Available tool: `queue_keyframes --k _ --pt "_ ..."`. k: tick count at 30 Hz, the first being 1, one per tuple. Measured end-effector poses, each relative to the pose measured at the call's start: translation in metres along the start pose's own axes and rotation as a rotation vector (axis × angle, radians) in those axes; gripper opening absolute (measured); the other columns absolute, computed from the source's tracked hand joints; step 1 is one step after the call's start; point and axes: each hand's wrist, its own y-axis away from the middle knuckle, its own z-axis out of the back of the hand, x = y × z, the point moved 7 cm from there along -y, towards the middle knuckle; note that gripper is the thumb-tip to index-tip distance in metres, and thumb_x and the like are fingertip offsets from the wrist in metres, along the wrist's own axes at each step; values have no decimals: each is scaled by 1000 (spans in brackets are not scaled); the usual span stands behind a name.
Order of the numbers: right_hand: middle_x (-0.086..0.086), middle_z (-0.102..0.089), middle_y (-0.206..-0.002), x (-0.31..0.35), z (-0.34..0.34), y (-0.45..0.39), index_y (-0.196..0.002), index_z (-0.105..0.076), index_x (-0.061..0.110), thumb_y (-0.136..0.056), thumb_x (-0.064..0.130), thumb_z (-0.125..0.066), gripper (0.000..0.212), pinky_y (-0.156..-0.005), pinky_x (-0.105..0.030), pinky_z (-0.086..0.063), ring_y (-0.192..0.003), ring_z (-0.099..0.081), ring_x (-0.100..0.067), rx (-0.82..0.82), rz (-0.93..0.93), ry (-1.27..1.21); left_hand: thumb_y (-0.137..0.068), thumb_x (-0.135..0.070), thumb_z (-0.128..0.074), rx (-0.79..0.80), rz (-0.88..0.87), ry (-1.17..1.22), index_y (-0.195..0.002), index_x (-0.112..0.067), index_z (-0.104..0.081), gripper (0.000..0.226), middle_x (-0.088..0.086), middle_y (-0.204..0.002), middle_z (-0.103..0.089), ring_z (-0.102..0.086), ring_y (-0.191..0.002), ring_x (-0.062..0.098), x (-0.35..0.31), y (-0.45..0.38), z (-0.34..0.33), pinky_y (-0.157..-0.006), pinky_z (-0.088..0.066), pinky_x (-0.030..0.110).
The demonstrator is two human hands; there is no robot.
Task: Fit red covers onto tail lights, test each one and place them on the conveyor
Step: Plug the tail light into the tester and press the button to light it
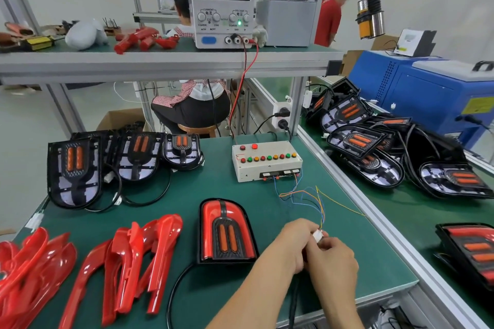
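While both hands — left hand, right hand — pinch, seemingly, a white connector.

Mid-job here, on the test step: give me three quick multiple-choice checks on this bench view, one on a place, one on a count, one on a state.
1. Where does the covered tail light lie?
A. On the upper shelf
B. On the green mat, left of the hands
C. On the conveyor

2. How many uncovered tail lights stand along the back left of the mat?
A. One
B. Three
C. Six

3. What does the power supply show for current?
A. 0.000
B. 12.00
C. Blank display

Answers:
1 B, it lies flat on the mat beside the left hand.
2 B, three stand side by side there.
3 A, the green digits read 0.000, while both hands, the right hand too, pinch the white connector.
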Motion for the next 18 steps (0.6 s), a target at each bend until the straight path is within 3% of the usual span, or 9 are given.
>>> queue_keyframes --k 2,5,7,9,11,14,18 --pt "3 -65 -52 -6 -2 -2 -61 -66 15 -87 35 -69 33 -58 -32 -45 -55 -61 -21 98 11 -103 -94 -13 -53 -22 -25 -86 -72 -9 -69 28 6 -67 -68 -63 -59 22 -5 -1 2 -56 -45 24" --pt "-4 -47 -47 -17 -2 -9 -55 -62 9 -91 21 -69 38 -40 -20 -29 -40 -34 -17 182 -98 -399 -94 -16 -56 -94 -166 -245 -89 -8 -71 17 12 -89 -72 -63 -76 26 -15 -4 1 -63 -49 30" --pt "-5 -40 -45 -27 0 -16 -58 -56 6 -92 15 -70 38 -36 -18 -24 -36 -29 -14 151 -230 -556 -100 -30 -52 -192 -270 -425 -97 -4 -68 31 16 -106 -74 -67 -89 28 -22 -2 0 -81 -57 38" --pt "-4 -44 -43 -36 6 -27 -61 -53 6 -92 12 -71 36 -37 -20 -30 -35 -34 -14 73 -316 -599 -103 -44 -43 -333 -362 -663 -109 -2 -66 48 18 -116 -71 -66 -108 35 -29 5 6 -94 -53 40" --pt "-4 -51 -43 -39 18 -37 -61 -58 5 -89 19 -73 34 -46 -26 -39 -37 -43 -18 -33 -292 -468 -103 -46 -43 -402 -450 -808 -109 -5 -67 48 17 -116 -70 -63 -113 37 -39 15 12 -97 -50 38" --pt "2 -61 -42 -32 41 -42 -68 -70 11 -84 38 -72 32 -66 -36 -52 -50 -64 -25 -200 -167 -151 -99 -42 -52 -446 -546 -871 -94 -15 -70 33 11 -107 -73 -66 -105 34 -56 32 27 -92 -52 34" --pt "0 -65 -48 -19 33 -47 -65 -70 7 -86 43 -71 42 -66 -36 -56 -54 -68 -25 -45 -59 83 -98 -34 -54 -486 -642 -905 -93 -16 -73 26 8 -101 -75 -69 -98 31 -84 57 49 -89 -55 34"
